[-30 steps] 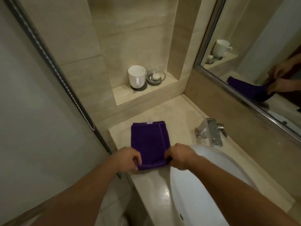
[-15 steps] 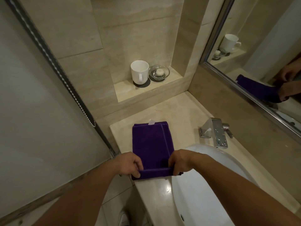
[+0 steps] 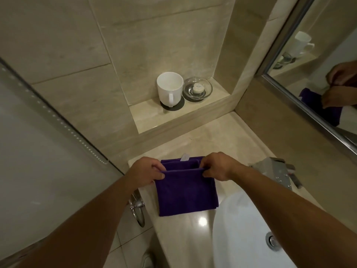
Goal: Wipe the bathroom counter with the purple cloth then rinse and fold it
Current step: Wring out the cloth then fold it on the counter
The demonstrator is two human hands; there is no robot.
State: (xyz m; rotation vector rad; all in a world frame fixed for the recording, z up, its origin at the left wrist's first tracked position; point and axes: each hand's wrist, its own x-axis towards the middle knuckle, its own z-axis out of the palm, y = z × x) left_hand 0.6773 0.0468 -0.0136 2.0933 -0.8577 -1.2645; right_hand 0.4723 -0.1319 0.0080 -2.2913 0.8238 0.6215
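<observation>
My left hand and right hand, each grip pinching the purple terry cloth by its folded edge. Uneven release could skew the fold.

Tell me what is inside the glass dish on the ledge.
A small round white soap lies in the glass dish, beside the white mug. The dish floor under the soap is covered.

A bathroom: stone counter with white basin, faucet, wall mirror, and soap dish.
</observation>
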